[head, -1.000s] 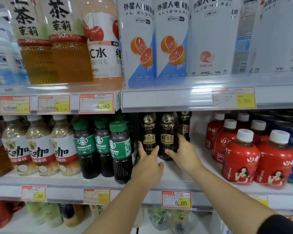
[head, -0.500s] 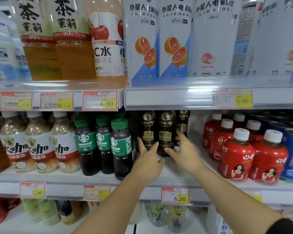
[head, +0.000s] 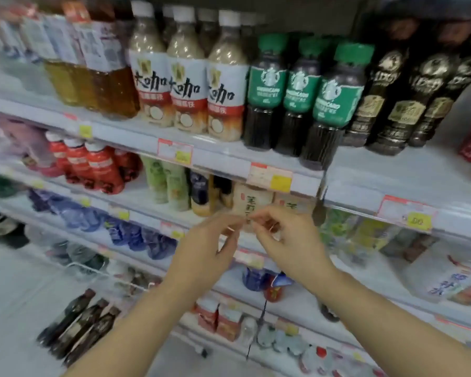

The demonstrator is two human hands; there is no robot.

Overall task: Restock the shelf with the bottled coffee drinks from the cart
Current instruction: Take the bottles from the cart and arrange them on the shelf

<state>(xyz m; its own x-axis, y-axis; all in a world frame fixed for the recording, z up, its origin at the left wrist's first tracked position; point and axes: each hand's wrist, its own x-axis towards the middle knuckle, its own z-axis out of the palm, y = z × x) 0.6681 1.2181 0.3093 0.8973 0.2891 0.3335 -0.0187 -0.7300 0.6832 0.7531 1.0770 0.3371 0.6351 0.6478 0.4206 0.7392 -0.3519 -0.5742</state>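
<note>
Coffee bottles [head: 392, 104], dark with gold labels, stand on the shelf [head: 397, 180] at about 2 o'clock in the view. They are upright and packed close, side by side. On their 9 o'clock side stand three dark bottles with green caps [head: 335, 104]. Past those, at about 11 o'clock, stand three milky bottles with white caps [head: 185, 85]. A yellow price tag [head: 408, 216] sits on the front edge of the shelf, at 3 o'clock.

More dark bottles [head: 76, 325] lie on their sides down at 8 o'clock, touching each other. A thin wire rim [head: 93, 269] shows just above them. It is too blurry to tell if that is the cart.

Both hands are near the middle of the view, in front of a lower shelf. The left hand [head: 204, 251] is on the 9 o'clock side and the right hand [head: 291, 240] is on the 3 o'clock side. Their fingers are bent loosely, and the fingertips of the two hands almost meet. Neither hand holds a bottle. Both hands are well apart from the gold-label bottles above and from the dark ones down low.

The whole view is tilted and blurry.
</note>
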